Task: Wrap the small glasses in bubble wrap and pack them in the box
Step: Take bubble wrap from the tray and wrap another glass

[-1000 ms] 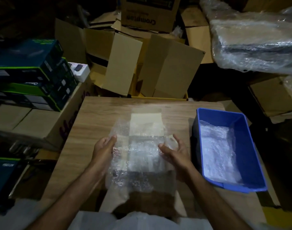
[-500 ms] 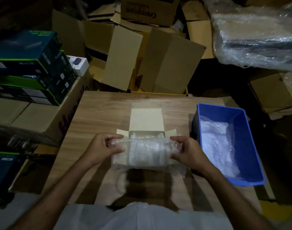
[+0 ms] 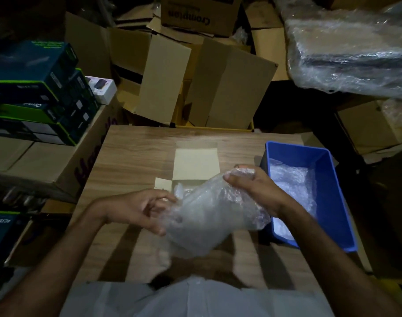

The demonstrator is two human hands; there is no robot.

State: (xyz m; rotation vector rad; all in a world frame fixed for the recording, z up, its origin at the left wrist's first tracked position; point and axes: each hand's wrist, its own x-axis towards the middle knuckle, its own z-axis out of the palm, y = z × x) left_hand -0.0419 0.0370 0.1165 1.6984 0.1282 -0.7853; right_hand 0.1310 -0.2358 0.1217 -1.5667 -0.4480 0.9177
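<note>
The bubble-wrapped bundle [image 3: 209, 216] is held clear of the wooden table [image 3: 131, 152], above its near-middle area, tilted with its upper end toward the right edge. The glasses inside cannot be made out through the film.

The right hand [image 3: 252, 191] grips the upper end, thumb and fingers curled round the gathered wrap. The left hand [image 3: 138, 209] is at the lower left side of the bundle; its fingers are loosely curled and touch the wrap, but whether they truly grip it cannot be told because of blur.

The small carton [image 3: 195, 165] lies open on the table just beyond the bundle, lid flap [image 3: 196, 163] laid back toward the far edge. More wrapped material shows inside its mouth. The blue bin [image 3: 328, 179] sits at the right edge and holds loose bubble wrap [image 3: 291, 186].

Assessment: the bundle appears light but fragile at its core. The film is soft, slick and yielding, so a hold on a loose end alone could let the contents slide out. Support is best taken round the body of the bundle, with one hand beneath, and pressure kept moderate.
</note>
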